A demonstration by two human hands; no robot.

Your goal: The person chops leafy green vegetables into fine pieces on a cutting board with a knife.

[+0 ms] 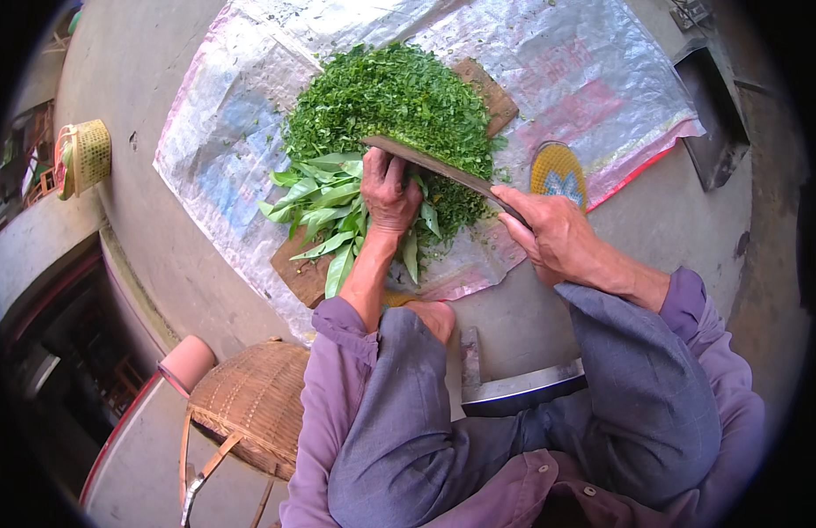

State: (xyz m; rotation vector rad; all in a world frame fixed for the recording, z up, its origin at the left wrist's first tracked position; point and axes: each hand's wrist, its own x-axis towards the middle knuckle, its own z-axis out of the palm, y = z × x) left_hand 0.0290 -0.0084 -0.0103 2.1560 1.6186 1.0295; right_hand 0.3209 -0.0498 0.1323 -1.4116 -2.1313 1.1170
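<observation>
My right hand (546, 228) grips the handle end of a long-bladed knife (434, 166), whose blade slants up and left beside my left hand. With bent fingers my left hand (388, 195) presses on a bunch of long green leaves (325, 198); the fingertips are partly hidden by the blade. Beneath the leaves lies a wooden board (304, 264), its far corner showing at upper right. A large heap of finely chopped greens (388, 99) covers the board's middle, just beyond the blade.
A woven plastic sheet (223, 152) lies under the board. My foot in a yellow knitted slipper (558, 173) rests at its right edge. A wicker basket (256, 402) and a pink container (187, 365) stand at lower left. A dark metal pan-like object (712, 119) lies at right.
</observation>
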